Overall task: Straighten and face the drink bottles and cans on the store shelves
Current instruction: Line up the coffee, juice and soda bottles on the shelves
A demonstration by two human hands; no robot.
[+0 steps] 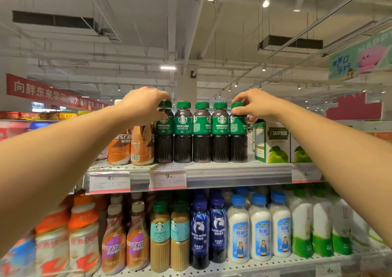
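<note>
Several dark Starbucks Americano bottles with green caps stand in a row on the top shelf [212, 167]. My left hand [144, 104] grips the neck of the leftmost bottle [164, 141], fingers curled round its cap. My right hand [252, 103] pinches the cap of the rightmost bottle [238, 141]. The three bottles between them [201, 132] stand upright; some labels face forward, others are turned sideways.
Orange Nescafe bottles [131, 147] stand left of the row, green apple-vinegar cartons [272, 143] to the right. Price tags [167, 180] hang on the shelf edge. The lower shelf holds Starbucks Flat White, blue Luckin coffee [209, 230], white coconut-milk bottles [259, 230] and others.
</note>
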